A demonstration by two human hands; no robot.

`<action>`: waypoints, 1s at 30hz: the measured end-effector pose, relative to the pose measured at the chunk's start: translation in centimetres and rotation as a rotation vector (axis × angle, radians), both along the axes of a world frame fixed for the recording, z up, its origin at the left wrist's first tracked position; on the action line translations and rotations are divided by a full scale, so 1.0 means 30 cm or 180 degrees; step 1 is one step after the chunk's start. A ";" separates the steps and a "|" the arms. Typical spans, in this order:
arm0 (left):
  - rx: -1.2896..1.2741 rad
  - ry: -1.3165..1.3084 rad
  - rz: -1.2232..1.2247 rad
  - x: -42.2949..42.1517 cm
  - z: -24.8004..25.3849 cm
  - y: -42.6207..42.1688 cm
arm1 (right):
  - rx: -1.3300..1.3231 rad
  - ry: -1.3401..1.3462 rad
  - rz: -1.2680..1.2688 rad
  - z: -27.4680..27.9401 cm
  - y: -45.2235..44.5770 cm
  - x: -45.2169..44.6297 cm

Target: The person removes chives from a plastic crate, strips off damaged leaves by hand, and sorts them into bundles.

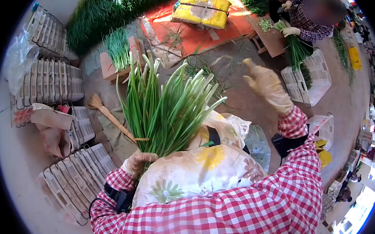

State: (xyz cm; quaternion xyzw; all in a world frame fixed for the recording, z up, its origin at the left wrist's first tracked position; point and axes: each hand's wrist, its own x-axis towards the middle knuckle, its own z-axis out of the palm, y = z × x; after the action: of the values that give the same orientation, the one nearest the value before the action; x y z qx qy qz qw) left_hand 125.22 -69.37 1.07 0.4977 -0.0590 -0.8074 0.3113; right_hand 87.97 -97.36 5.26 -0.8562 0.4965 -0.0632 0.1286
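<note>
In a pale work glove, my left hand (139, 162) is closed around the lower part of a big bunch of garlic chives (155, 114). Their white stem ends fan upward and to the right, and the bunch leans over my lap. A flower-patterned apron (198, 169) covers my lap, partly under the chives. My right hand (268, 87), gloved too, is raised away from the bunch on the right. Its fingers are apart and nothing shows in them. Loose trimmings (200, 72) lie on the floor beyond the chives.
White plastic crates (50, 79) are stacked along the left. A straw broom (111, 116) lies near them. Another bunch of chives (118, 48) rests on a small wooden stand (137, 47). Yellow packages (203, 10) sit on an orange sheet. A co-worker (313, 15) handles chives beside a crate (315, 80).
</note>
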 end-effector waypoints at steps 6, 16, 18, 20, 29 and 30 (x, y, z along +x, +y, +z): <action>-0.0031 0.0348 0.0325 0.053 -0.091 0.074 | 0.1687 -0.1534 0.0850 0.068 0.199 0.276; 0.0398 -0.0154 0.0432 0.058 -0.110 0.119 | 0.5724 -0.2362 0.1345 0.337 0.136 0.138; 0.0463 0.0050 0.0374 0.063 -0.135 0.127 | 0.5106 -0.3818 0.2070 0.336 0.094 0.083; 0.0563 0.0209 0.0339 0.065 -0.130 0.121 | 0.4965 -0.3791 0.1549 0.309 0.076 0.043; -0.0376 -0.0361 0.0388 -0.074 0.108 -0.063 | 0.4300 -0.2103 -0.0243 0.091 0.150 0.364; -0.0251 -0.0301 0.0402 -0.061 0.093 -0.046 | 0.4437 -0.1921 -0.0224 0.093 0.146 0.360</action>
State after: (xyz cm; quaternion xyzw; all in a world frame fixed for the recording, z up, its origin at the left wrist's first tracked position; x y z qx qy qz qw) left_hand 123.39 -70.76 3.85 0.5253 -0.0739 -0.7588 0.3779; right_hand 98.78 -92.98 8.03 -0.5061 0.3918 0.0296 0.7678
